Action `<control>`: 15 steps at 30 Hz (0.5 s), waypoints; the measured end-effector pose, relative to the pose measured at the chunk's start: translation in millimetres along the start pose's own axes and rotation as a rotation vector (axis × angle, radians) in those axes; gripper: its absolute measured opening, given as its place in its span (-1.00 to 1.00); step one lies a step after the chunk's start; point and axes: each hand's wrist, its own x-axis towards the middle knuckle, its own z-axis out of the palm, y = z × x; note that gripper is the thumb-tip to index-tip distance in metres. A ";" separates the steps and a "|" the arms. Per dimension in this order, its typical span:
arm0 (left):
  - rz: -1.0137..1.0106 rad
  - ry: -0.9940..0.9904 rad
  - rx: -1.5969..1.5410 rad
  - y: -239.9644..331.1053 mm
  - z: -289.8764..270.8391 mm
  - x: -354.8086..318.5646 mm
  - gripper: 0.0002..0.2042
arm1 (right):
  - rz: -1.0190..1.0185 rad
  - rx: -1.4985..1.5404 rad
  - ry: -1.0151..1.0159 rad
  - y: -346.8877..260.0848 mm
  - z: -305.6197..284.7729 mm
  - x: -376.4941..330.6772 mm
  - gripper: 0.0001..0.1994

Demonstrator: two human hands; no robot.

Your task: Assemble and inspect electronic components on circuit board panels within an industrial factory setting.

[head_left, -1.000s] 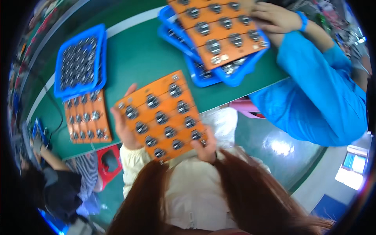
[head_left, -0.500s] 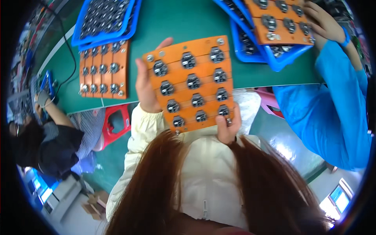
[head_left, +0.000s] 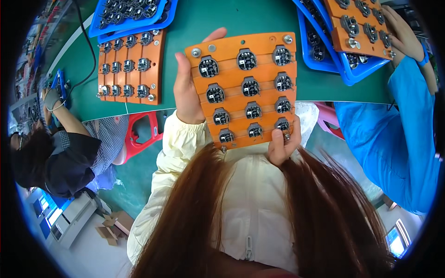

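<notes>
An orange rectangular board is held up in front of my chest, its face turned toward me. Rows of round dark parts with small metal pieces sit in its grooves, and silvery studs mark its corners. My left hand grips the board's left side, thumb at the edge and a fingertip showing above the top; its other fingers are hidden behind. At the lower right corner, my right hand pinches the board, with its thumb on the front beside the lowest round part.
On the green table, a similar orange board lies left beside blue trays of round parts. More blue trays stand right, where a blue-sleeved person's hand touches another loaded board. A red stool is lower left.
The whole view has shifted, so most things appear further right. Both hands keep the same hold on the orange board, which stands slightly higher in the picture.
</notes>
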 end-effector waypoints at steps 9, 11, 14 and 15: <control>0.010 0.021 0.019 0.1 0.4 0.4 -0.31 | -0.015 -0.036 0.009 -1.2 0.7 0.9 -0.54; 0.018 0.018 0.027 1.1 -0.5 -0.2 -0.31 | -0.020 -0.041 0.010 -3.4 2.5 1.5 -0.53; 0.009 0.019 0.024 -0.6 -0.2 0.5 -0.31 | -0.026 -0.047 0.035 -3.0 3.3 1.2 -0.52; 0.008 0.019 0.025 -0.1 0.0 0.3 -0.31 | -0.023 -0.047 0.046 -3.3 4.1 0.8 -0.52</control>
